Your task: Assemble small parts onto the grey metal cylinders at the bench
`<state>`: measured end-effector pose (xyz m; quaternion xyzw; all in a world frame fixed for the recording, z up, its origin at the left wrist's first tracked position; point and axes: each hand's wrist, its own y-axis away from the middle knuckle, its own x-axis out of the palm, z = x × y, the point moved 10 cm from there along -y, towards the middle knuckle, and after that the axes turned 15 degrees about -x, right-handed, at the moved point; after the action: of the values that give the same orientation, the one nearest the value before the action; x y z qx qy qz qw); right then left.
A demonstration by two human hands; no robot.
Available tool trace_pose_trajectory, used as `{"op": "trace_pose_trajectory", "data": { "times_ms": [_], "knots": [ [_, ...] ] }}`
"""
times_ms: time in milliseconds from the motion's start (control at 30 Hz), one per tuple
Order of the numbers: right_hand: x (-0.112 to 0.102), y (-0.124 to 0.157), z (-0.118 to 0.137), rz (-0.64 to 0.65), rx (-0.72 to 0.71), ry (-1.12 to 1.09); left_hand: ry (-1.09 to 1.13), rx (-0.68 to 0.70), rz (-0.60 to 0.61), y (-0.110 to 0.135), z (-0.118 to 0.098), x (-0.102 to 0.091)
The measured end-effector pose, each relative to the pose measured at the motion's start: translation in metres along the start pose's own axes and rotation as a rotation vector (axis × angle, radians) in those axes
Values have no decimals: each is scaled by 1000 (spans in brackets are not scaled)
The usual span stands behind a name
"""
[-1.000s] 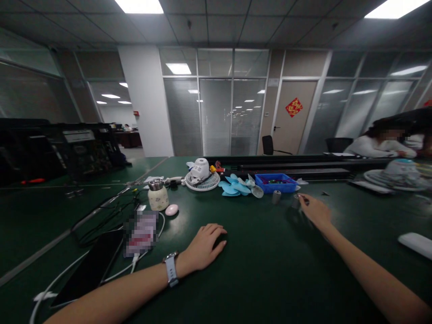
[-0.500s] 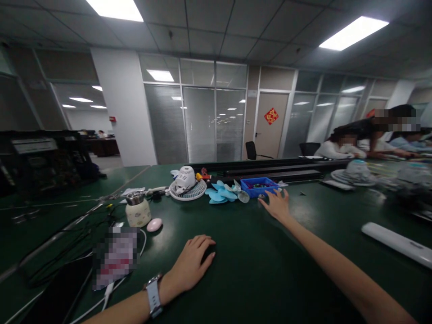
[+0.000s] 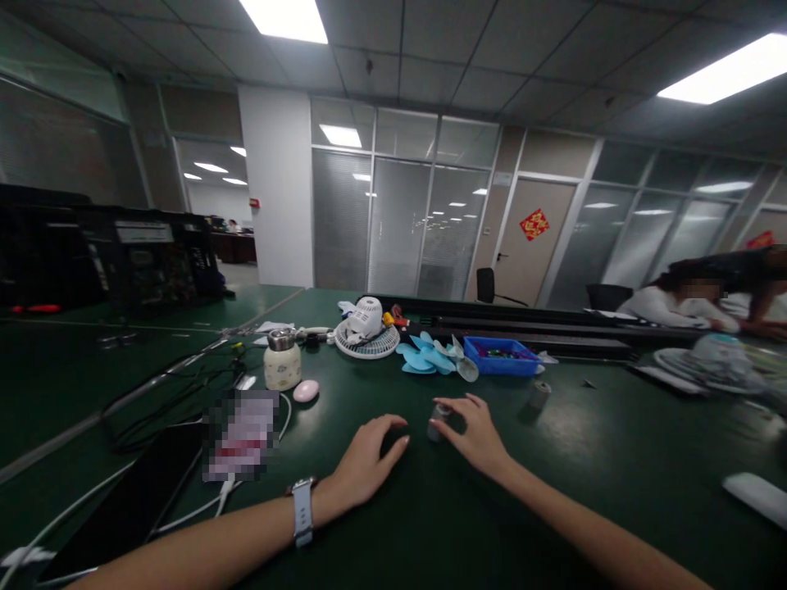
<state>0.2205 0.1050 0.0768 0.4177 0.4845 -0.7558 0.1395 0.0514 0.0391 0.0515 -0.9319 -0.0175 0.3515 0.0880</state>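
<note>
Right hand [image 3: 481, 438]: fingers clamped on metal cylinder [image 3: 436, 429]. Left hand [image 3: 362, 464]: fingers, thumb apart. Open worktop [image 3: 411, 524] nearside of both. Second cylinder [image 3: 539, 396] near edge of blue tray [image 3: 505, 369].

Toward far edge of desk [image 3: 393, 545], left to right: fan housing [image 3: 367, 319], blades [image 3: 423, 354], tray [image 3: 505, 367]; nearer are left cylinder [image 3: 435, 428], right cylinder [image 3: 539, 397].

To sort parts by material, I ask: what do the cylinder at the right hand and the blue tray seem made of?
The cylinder looks like dull metal, judging by its grey surface, though blur leaves this open. The blue tray is probably smooth plastic: its walls look evenly coloured.
</note>
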Motion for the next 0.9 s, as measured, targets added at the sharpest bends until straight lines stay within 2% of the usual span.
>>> {"op": "trace_pose_trajectory", "data": {
  "times_ms": [67, 133, 267, 433, 500, 567, 633, 700, 767, 833, 900],
  "knots": [
    [16, -2, 36, 26, -28, -112, 64, -8, -58, -6, -4, -5],
    [23, -3, 51, 21, -8, -167, 109, 3, -73, -12, -11, -5],
    [27, 1, 44, -22, 91, -255, 167, 32, -1, -24, -26, -1],
    [33, 4, 40, -30, 117, -410, 221, 39, 38, -33, -37, -6],
    [34, 4, 41, -26, 126, -409, 237, 44, 11, -33, -41, -12],
    [34, 4, 41, -22, 137, -386, 261, 41, -74, -33, -41, -27],
    [34, 4, 39, -10, 148, -359, 276, 25, -177, -31, -34, -43],
    [34, 4, 38, 4, 150, -334, 253, 0, -212, -29, -20, -49],
    [33, 4, 41, 23, 127, -314, 213, -50, -145, -29, -1, -42],
    [33, 4, 46, 39, 101, -301, 177, -118, -36, -30, 21, -26],
    [33, 5, 51, 46, 86, -306, 122, -133, 42, -30, 34, -11]
  ]
}}
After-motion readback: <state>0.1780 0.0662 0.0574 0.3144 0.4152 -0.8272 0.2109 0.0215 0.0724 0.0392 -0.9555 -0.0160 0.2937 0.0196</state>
